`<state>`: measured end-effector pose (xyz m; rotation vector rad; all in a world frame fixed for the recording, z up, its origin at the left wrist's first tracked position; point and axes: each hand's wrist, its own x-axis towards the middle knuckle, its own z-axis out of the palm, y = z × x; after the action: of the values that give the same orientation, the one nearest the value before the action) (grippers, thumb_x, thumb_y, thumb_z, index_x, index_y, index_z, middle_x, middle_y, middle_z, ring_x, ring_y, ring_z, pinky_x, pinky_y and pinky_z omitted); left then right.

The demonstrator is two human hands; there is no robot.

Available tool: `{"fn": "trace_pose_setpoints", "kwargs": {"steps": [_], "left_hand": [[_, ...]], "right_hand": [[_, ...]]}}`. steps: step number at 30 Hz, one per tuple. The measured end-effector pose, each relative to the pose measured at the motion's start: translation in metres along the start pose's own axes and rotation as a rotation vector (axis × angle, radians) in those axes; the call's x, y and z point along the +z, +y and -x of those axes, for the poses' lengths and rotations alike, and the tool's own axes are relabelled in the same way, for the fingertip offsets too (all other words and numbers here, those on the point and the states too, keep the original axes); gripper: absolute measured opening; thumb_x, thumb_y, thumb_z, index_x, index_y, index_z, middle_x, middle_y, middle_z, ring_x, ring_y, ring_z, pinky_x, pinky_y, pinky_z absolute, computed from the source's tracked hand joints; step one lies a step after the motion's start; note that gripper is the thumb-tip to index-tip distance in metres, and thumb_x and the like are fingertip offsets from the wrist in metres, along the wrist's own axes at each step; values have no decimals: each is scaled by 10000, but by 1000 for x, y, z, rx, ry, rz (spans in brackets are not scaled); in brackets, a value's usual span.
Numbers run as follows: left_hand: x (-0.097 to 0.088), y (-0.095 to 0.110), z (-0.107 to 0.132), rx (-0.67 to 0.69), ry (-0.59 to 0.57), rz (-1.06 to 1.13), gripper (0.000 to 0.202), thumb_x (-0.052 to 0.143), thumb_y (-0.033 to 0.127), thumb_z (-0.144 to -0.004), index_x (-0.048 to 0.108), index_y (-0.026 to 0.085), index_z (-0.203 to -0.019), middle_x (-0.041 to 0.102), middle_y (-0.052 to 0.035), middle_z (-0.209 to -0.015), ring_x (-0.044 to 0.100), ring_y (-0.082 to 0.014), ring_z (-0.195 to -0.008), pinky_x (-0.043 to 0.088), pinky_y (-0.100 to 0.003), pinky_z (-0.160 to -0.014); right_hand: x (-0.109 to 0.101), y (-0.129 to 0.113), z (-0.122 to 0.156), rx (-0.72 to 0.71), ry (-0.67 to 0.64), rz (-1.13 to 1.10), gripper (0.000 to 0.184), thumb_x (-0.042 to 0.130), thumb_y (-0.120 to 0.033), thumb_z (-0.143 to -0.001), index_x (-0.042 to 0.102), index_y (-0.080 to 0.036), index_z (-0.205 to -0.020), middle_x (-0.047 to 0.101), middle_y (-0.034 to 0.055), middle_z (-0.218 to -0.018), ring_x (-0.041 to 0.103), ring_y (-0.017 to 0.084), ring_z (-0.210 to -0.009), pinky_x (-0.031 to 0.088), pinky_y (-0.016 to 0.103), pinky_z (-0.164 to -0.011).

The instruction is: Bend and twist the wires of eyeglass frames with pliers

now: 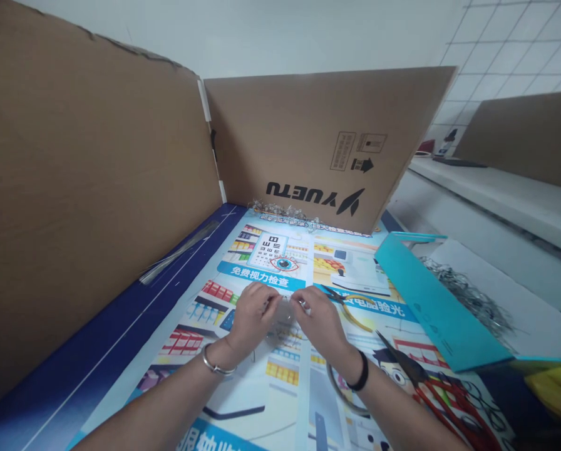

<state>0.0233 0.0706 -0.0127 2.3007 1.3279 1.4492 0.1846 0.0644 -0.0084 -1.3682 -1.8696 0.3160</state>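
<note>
My left hand (257, 313) is closed in a pinch, thumb against forefinger. Facing it at nearly the same height, my right hand (318, 313) pinches in the same way. A thin wire (286, 300) spans the small gap between the fingertips, its ends hidden by the fingers. Faint wire loops show on the printed sheet just below the hands, too fine to make out clearly. Beyond my right hand lie yellow-handled pliers (355, 313), jaws pointing left. Red-handled scissors (431, 388) rest to the right of my right forearm.
A turquoise box (431, 307) at the right holds a tangle of wire pieces (468, 294). Cardboard panels (280, 125) wall the back and left. Small wire pieces (285, 210) line the back panel's foot. Straight wires (177, 254) lie at the left. A ring-shaped coil (341, 394) sits under my right forearm.
</note>
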Motion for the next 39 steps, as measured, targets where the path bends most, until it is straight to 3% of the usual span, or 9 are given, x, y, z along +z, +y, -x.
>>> {"fn": "trace_pose_setpoints", "kwargs": {"steps": [6,10,13,20,29,34,39], "left_hand": [[1,0,1,5,-9,17,101,521,148,-847,552,177,-756,563,-10,-696,512,-149,-706,411,-281,-655],[1,0,1,15,-12,6,109,519,141,-848,545,176,-747,549,-8,-685,508,-148,-696,407,-276,-641],[1,1,1,24,-6,4,118,516,138,-849,537,174,-739,544,-9,-681,505,-147,-692,405,-273,-633],[0,2,1,13,-4,1,130,501,136,-851,530,176,-730,557,-10,-687,498,-147,-689,406,-276,-637],[0,2,0,-41,-26,5,145,487,169,-857,525,183,-718,547,-5,-675,497,-147,-678,404,-274,-628],[0,3,1,-47,-16,9,134,495,168,-853,530,184,-724,553,-5,-682,503,-145,-681,404,-269,-631],[1,3,1,-42,-17,2,143,496,176,-859,532,179,-721,549,-7,-677,500,-144,-678,403,-267,-627]], "right_hand": [[3,4,1,0,8,-17,187,546,-212,-788,634,-207,-953,598,7,-775,554,154,-753,442,278,-720],[2,6,1,-92,0,4,292,512,-201,-813,615,-228,-1085,611,15,-801,557,155,-749,448,287,-725],[1,6,1,-156,-42,53,245,487,-200,-832,652,-228,-1010,624,36,-839,565,160,-767,447,296,-745],[0,5,1,-139,-45,118,176,510,-197,-803,653,-223,-903,624,30,-813,569,163,-770,441,282,-741],[3,5,1,46,-29,29,194,523,-213,-755,581,-202,-940,587,-9,-706,564,149,-682,443,258,-631],[2,4,2,-40,-17,50,269,478,-203,-786,585,-218,-1032,617,11,-830,563,140,-692,442,263,-675],[0,3,3,-51,-26,91,197,480,-230,-817,635,-238,-938,634,14,-867,563,130,-663,439,254,-658]]}}
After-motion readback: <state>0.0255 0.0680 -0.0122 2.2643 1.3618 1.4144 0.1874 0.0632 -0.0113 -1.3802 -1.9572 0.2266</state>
